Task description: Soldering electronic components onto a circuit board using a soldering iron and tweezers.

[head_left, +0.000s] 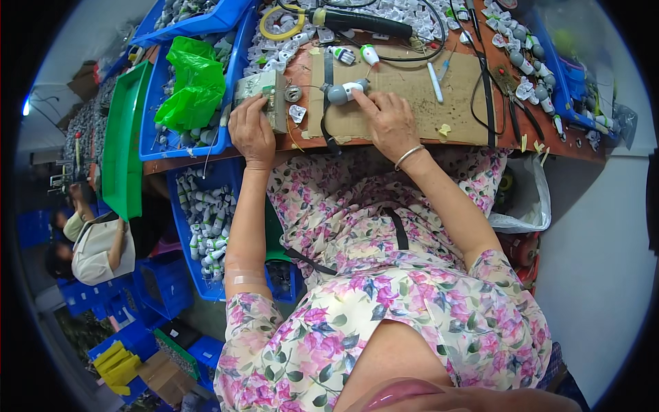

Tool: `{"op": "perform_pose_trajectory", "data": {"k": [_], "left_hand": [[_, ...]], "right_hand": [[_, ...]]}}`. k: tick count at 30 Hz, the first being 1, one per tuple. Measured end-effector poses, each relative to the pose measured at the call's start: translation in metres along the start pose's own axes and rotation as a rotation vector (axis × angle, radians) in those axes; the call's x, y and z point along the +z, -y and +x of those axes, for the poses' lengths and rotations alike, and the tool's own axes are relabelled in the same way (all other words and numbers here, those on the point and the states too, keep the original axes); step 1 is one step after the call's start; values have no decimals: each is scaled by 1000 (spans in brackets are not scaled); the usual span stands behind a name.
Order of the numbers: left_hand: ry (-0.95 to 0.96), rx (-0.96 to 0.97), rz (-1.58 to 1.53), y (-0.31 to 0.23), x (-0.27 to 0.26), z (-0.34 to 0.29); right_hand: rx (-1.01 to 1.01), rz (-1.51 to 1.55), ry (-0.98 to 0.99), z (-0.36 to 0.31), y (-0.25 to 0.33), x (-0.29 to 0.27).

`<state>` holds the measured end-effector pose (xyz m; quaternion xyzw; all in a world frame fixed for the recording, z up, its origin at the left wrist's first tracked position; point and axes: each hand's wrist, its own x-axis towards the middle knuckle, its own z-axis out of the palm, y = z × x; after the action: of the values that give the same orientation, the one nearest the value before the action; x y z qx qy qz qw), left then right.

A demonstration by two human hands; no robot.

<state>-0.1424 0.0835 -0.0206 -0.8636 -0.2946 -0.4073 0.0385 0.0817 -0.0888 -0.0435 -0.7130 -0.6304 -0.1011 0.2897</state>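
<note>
On the brown cardboard sheet [453,103] lies a small grey-and-white plastic part [345,92] with rounded grey ends. The index finger of my right hand [392,127] reaches out and touches its white middle; the other fingers are loosely bent. My left hand [252,134] lies with bent fingers over the near left side of a metal-cased box [272,96], not closed round anything I can see. Beside the box are a round metal piece [293,93] and a small white plastic piece [297,113]. Thin wires run near both.
Behind the cardboard are a heap of white plastic pieces [425,20], a black tool handle [364,23] and a yellow tape roll [281,33]. A white pen [435,82] and pliers [515,110] lie to the right. Blue bins [147,147] stand left; one holds a green bag [189,86].
</note>
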Motion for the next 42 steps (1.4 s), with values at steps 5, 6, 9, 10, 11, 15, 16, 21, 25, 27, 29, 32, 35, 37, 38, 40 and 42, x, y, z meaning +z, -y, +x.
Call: {"op": "perform_pose_trajectory", "data": {"k": [5, 6, 9, 10, 11, 15, 16, 21, 25, 27, 29, 32, 35, 37, 38, 40, 42], "left_hand": [[3, -9, 4, 3, 2, -3], [0, -6, 10, 4, 2, -3], [-4, -21, 6, 4, 2, -4], [0, -32, 8, 4, 1, -4], [-11, -47, 11, 4, 1, -3], [6, -49, 25, 3, 0, -5], [4, -55, 18, 3, 0, -5], [-13, -61, -21, 1, -1, -3], [-7, -67, -41, -1, -5, -3], [1, -72, -63, -4, -5, -1], [11, -84, -70, -3, -4, -2], [29, -109, -84, -5, -6, 1], [29, -101, -91, -3, -9, 2], [24, -98, -112, -4, -10, 4], [25, -96, -119, -5, -10, 7], [0, -111, -163, 0, -16, 2], [3, -120, -165, -3, -16, 2]], "right_hand": [[-7, 2, -5, 0, -1, 2], [-12, 11, -9, 0, -1, 3], [-22, 10, -15, 1, 0, 2], [-37, 7, -10, 0, -1, 2], [-25, 68, -23, 0, -2, 1], [-11, 219, -179, 14, 15, -4], [-26, 213, -173, 24, 23, -7], [-112, 165, -20, 92, 52, 24], [98, 362, 414, 135, 54, 55], [97, 410, 486, 145, 45, 67], [43, 486, 579, 151, 41, 77], [61, 660, 699, 156, 35, 77], [-120, 759, 666, 159, 24, 76], [-141, 833, 623, 153, 18, 71], [-227, 638, 592, 156, 13, 63], [-142, 318, 390, 142, 44, 16], [-139, 15, 391, 122, 40, -13]]}}
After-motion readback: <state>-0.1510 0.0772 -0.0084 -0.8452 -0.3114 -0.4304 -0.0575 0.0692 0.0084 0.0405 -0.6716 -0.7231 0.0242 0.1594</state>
